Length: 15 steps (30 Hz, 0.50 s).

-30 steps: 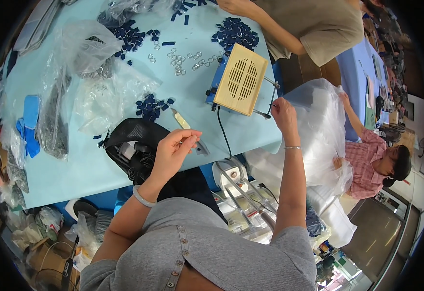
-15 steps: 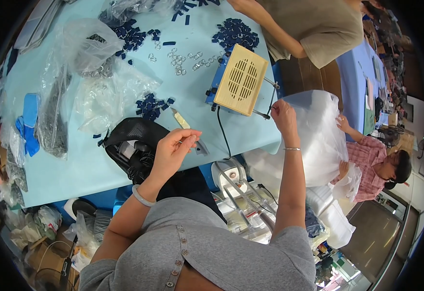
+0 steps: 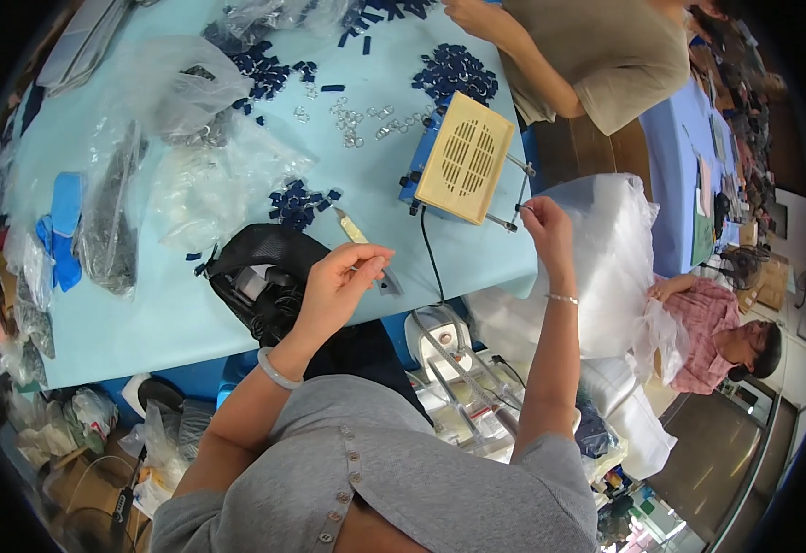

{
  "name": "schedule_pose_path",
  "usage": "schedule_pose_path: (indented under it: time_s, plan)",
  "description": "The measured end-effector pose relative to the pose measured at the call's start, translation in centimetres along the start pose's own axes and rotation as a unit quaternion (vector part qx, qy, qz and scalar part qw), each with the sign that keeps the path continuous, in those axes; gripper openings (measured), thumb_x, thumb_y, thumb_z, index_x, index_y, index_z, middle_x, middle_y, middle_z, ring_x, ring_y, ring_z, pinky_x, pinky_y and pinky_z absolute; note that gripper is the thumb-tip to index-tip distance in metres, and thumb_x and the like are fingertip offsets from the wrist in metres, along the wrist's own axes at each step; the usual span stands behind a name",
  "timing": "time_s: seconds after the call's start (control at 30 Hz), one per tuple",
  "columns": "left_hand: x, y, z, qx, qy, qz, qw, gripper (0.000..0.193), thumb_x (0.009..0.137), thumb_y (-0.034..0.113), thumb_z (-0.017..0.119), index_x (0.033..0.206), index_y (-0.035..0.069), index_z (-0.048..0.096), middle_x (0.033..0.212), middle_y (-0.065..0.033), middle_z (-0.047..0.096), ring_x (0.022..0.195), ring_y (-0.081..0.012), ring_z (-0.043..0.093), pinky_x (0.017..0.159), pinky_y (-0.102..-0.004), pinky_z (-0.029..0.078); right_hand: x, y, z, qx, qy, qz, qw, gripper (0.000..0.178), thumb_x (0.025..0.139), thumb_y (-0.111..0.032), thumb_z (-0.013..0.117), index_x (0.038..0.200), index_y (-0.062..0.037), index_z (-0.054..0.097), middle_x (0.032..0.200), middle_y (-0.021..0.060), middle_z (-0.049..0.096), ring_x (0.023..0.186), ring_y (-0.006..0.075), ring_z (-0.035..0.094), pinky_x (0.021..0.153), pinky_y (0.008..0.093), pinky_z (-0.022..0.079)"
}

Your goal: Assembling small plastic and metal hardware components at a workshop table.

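My left hand (image 3: 340, 288) is closed in a pinch above the table's near edge; what its fingertips hold, if anything, is too small to name. Beside it lie a yellow-handled cutter (image 3: 351, 229) and an open black mesh bag (image 3: 274, 241) with dark cords inside. My right hand (image 3: 550, 241) pinches a small dark piece (image 3: 524, 208) against or close to the thin metal rods (image 3: 520, 192) on the right side of a blue box-shaped device (image 3: 466, 158) with a cream slotted cover. Whether the piece touches the rods I cannot tell.
Small dark-blue fabric pieces (image 3: 298, 205) and metal rings (image 3: 348, 124) lie on the light-blue table (image 3: 145, 336), with clear plastic bags (image 3: 210, 189) at left. A black cable (image 3: 431, 253) runs off the near edge. One person (image 3: 596, 55) works at far right; another handles white plastic.
My right hand has shifted slightly down and right; my left hand stays pinched at nearly the same spot. The whole view has shifted a little. The person in pink has moved their arms.
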<state>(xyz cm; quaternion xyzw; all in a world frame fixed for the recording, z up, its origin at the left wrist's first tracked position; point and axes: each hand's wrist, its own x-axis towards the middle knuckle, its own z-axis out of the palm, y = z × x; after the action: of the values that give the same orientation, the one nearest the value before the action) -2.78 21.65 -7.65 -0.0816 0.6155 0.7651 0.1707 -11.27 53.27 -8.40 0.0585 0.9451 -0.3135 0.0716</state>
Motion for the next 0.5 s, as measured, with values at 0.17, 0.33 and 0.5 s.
schedule_pose_path:
  time_s: [0.17, 0.33, 0.5]
  plan:
    - [1.4, 1.3, 1.5, -0.003, -0.033, 0.058, 0.998, 0.018, 0.083, 0.007, 0.062, 0.100, 0.003, 0.063, 0.094, -0.0042, 0.061, 0.082, -0.0096, 0.058, 0.068, -0.0221, 0.047, -3.8, -6.2, 1.1, 0.512, -0.066, 0.002, 0.856, 0.013, 0.086, -0.014, 0.059, 0.089, -0.0025, 0.054, 0.075, 0.0000, 0.053, 0.070, 0.0068, 0.045, 0.065, 0.0191, 0.036]
    - [1.8, 4.7, 3.4, -0.012, -0.041, 0.135, 0.990, 0.017, 0.082, 0.005, 0.063, 0.098, 0.001, 0.061, 0.091, -0.0042, 0.060, 0.082, -0.0095, 0.058, 0.067, -0.0226, 0.047, -6.5, -11.5, 4.1, 0.642, -0.106, -0.044, 0.758, 0.012, 0.087, -0.012, 0.057, 0.094, -0.0026, 0.053, 0.084, 0.0037, 0.056, 0.075, 0.0114, 0.050, 0.071, 0.0252, 0.040]
    - [1.6, 5.4, 2.5, -0.016, -0.010, 0.205, 0.979, 0.011, 0.083, 0.000, 0.060, 0.094, -0.002, 0.058, 0.087, -0.0049, 0.060, 0.076, -0.0089, 0.058, 0.065, -0.0214, 0.048, -7.9, -15.5, 6.2, 0.627, -0.077, -0.049, 0.773, 0.010, 0.088, -0.009, 0.056, 0.094, -0.0022, 0.052, 0.089, 0.0038, 0.058, 0.082, 0.0102, 0.055, 0.077, 0.0257, 0.045]
